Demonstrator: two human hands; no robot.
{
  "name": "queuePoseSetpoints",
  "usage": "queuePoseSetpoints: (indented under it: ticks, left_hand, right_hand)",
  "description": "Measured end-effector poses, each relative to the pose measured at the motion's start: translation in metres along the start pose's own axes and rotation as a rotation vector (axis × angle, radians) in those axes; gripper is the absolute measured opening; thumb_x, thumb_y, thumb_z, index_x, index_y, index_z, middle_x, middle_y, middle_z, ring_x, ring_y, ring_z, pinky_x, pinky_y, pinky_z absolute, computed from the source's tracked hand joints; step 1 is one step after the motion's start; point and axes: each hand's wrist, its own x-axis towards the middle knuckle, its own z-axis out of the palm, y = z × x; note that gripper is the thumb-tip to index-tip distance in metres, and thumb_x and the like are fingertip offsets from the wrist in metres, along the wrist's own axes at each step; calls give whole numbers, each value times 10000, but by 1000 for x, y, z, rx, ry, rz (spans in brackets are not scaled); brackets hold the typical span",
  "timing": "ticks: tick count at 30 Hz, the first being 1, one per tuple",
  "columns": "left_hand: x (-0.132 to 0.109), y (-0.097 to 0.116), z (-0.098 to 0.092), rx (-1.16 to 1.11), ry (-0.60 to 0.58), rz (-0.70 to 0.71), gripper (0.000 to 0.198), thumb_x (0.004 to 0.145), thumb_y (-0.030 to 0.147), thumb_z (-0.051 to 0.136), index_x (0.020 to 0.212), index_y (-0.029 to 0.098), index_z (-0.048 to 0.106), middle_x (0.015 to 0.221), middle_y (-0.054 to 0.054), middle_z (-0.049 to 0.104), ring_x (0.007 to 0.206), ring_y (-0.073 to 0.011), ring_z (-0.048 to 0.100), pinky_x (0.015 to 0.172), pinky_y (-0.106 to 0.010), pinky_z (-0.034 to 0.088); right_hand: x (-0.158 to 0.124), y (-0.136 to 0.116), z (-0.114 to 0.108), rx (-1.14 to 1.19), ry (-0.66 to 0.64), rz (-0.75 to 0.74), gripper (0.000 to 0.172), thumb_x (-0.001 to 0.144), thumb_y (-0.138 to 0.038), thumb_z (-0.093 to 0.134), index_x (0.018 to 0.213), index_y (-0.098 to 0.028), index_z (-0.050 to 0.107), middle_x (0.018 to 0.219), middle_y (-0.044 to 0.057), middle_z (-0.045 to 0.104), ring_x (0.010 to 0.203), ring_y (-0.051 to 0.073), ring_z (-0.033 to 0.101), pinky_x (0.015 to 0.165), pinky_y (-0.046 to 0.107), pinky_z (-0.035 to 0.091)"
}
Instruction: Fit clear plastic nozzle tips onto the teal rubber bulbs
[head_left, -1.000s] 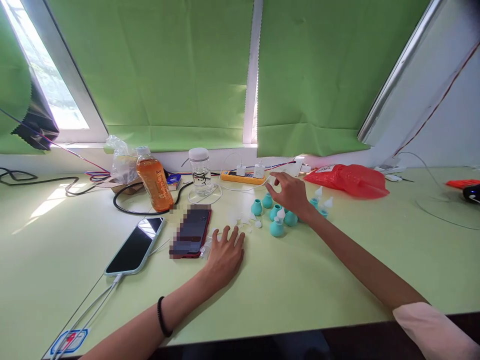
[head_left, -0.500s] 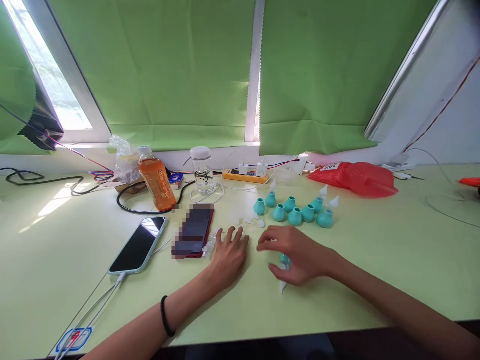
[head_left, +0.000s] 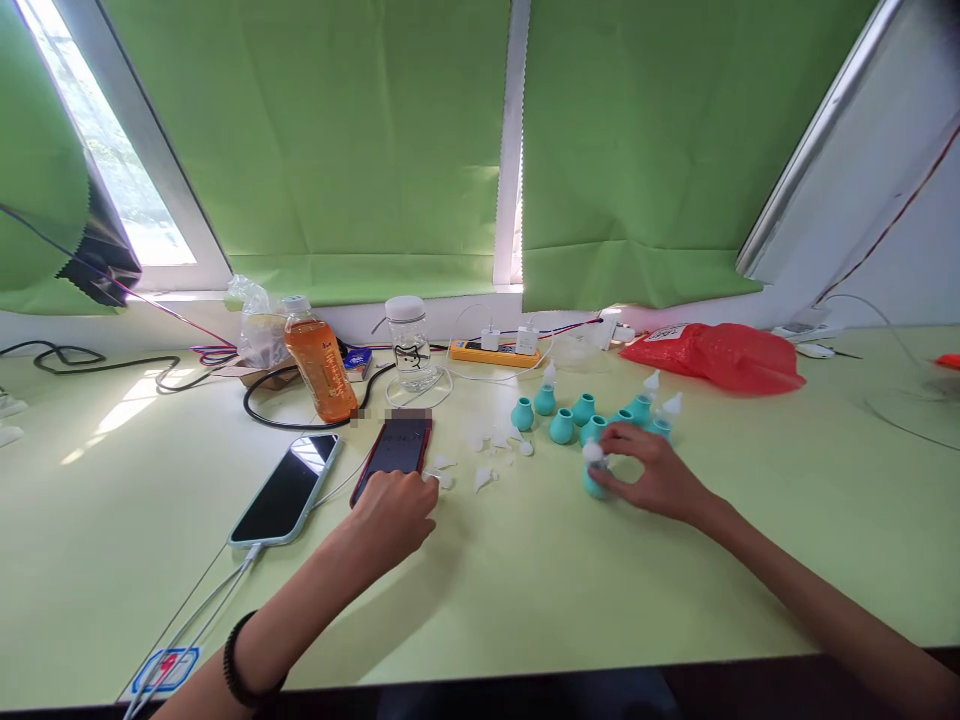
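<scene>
My right hand point(head_left: 651, 470) pinches a nasal aspirator point(head_left: 595, 484), a small teal bulb with a white tip, holding it upright by its top. Just behind it stand several more teal bulbs point(head_left: 561, 426), a few with pointed white tips point(head_left: 673, 404); my fingers hide some of them. My left hand point(head_left: 397, 515) is closed beside the red-edged phone point(head_left: 401, 445), its fingers curled down; whatever they pinch, if anything, is hidden. Loose white plastic pieces point(head_left: 484, 478) lie to the right of its fingertips.
Another phone point(head_left: 286, 490) with white cables lies at left. Behind are an orange drink bottle point(head_left: 322, 368), a clear jar point(head_left: 409, 350), an orange power strip point(head_left: 480, 354) and a red plastic bag point(head_left: 720, 358). The table's front edge point(head_left: 480, 673) runs below my hands.
My right hand has taken hold of the aspirator, stood it upright and moved it toward the other bulbs. My left hand has shifted left toward the phone, its spread fingers now curled closed.
</scene>
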Motion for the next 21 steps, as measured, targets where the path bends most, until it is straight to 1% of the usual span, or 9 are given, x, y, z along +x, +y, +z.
queuePoseSetpoints:
  ticks: [2, 6, 11, 13, 15, 17, 19, 20, 21]
  left_hand:
    - [-3, 1, 5, 2, -13, 35, 111, 715, 174, 497, 776, 116, 568, 670, -85, 614, 624, -238, 599, 516, -299, 431]
    - [-4, 2, 10, -20, -34, 58, 135, 681, 92, 517, 806, 120, 560, 693, -77, 606, 641, -217, 594, 524, -277, 439]
    - [0, 7, 5, 60, -41, 59, 345, 613, -70, 466, 893, 105, 567, 826, -128, 589, 787, -257, 556, 600, -334, 450]
    - [2, 10, 6, 100, -31, 51, 350, 614, -89, 432, 882, 85, 575, 855, -153, 577, 823, -280, 536, 611, -356, 446]
    - [4, 12, 10, 119, -8, 56, 321, 644, -84, 390, 854, 71, 579, 846, -164, 572, 834, -288, 525, 613, -364, 440]
    - [5, 13, 16, 137, 28, 83, 307, 656, -80, 370, 831, 66, 575, 824, -162, 570, 830, -287, 520, 614, -365, 433]
    - [6, 13, 20, 140, 73, 142, 294, 636, -71, 400, 837, 71, 559, 806, -150, 566, 820, -283, 514, 612, -361, 428]
    - [7, 14, 22, 136, 98, 171, 291, 625, -64, 418, 844, 75, 549, 796, -142, 564, 812, -280, 513, 609, -358, 427]
    - [9, 15, 22, 128, 124, 197, 284, 623, -55, 429, 847, 80, 540, 783, -133, 562, 801, -274, 514, 605, -355, 427]
  right_hand:
    - [-1, 14, -5, -45, 82, 161, 176, 672, -347, 547, 592, -189, 542, 608, 34, 537, 535, 144, 476, 503, 262, 393]
    - [-3, 37, -14, -31, 87, 408, 243, 645, -417, 553, 570, -187, 544, 519, 23, 522, 467, 129, 447, 462, 249, 365]
    - [-5, 51, -22, -39, -104, 533, 309, 625, -462, 548, 671, -161, 597, 560, 21, 557, 512, 147, 503, 445, 235, 371]
    - [-5, 48, -29, -150, -91, 536, 342, 621, -485, 545, 758, -178, 606, 587, 13, 574, 516, 153, 512, 414, 223, 344]
    - [-4, 36, -37, -311, 42, 496, 400, 613, -512, 550, 864, -203, 596, 649, 15, 597, 527, 163, 519, 393, 215, 310]
    - [-3, 17, -42, -454, 271, 390, 419, 627, -504, 556, 905, -192, 587, 726, 40, 611, 568, 174, 530, 402, 220, 301]
    - [0, -5, -39, -495, 482, 191, 315, 684, -406, 555, 882, -164, 589, 756, 60, 612, 632, 172, 542, 469, 236, 344]
    - [2, -17, -32, -463, 513, 57, 234, 710, -337, 550, 857, -159, 592, 729, 52, 607, 642, 156, 544, 523, 239, 371]
    - [5, -27, -23, -401, 493, -79, 150, 730, -274, 538, 808, -159, 594, 705, 41, 603, 644, 139, 544, 572, 235, 392]
